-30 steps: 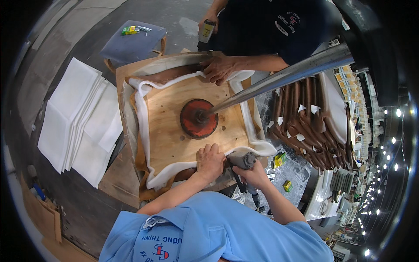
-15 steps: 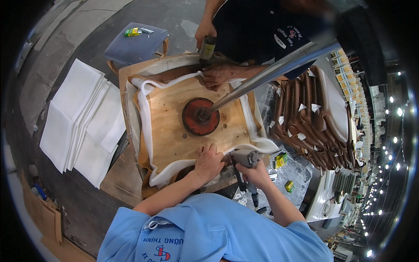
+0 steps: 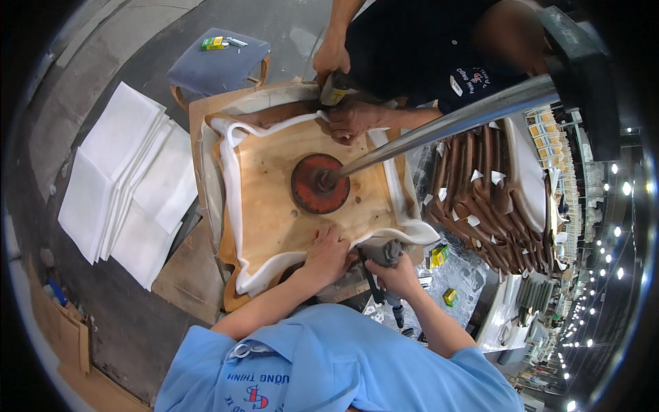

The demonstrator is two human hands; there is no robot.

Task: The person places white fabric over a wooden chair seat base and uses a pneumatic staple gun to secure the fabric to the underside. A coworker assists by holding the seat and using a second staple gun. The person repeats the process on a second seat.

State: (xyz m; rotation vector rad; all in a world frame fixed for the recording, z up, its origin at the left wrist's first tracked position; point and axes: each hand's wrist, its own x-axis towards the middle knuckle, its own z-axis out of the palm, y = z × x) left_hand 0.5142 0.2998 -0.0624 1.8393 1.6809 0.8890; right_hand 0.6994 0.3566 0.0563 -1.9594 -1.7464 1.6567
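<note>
A plywood seat board [image 3: 268, 206] lies in front of me, with white padding [image 3: 233, 192] and a brown cover [image 3: 230, 271] around its edges. On its middle rests a round red press pad [image 3: 320, 183] at the end of a metal rod. My left hand [image 3: 327, 255] is at the board's near edge, fingers curled over the folded padding and cover, fingertips on the wood. My right hand [image 3: 398, 275] grips a grey air staple gun [image 3: 377, 253], its nose against the near edge just right of my left hand. The exact contact is hidden.
Opposite, a co-worker's hand [image 3: 353, 121] presses the far edge beside another staple gun [image 3: 334, 88]. White padding sheets [image 3: 130, 178] lie left; brown covers [image 3: 487, 192] are stacked right. Small yellow-green boxes [image 3: 439, 256] lie near my right hand. A blue-grey stool [image 3: 220, 65] stands far left.
The view has shifted slightly. My staple gun has moved a little left, closer to my left hand, which keeps its hold. The co-worker's gun has shifted slightly at the far edge.
</note>
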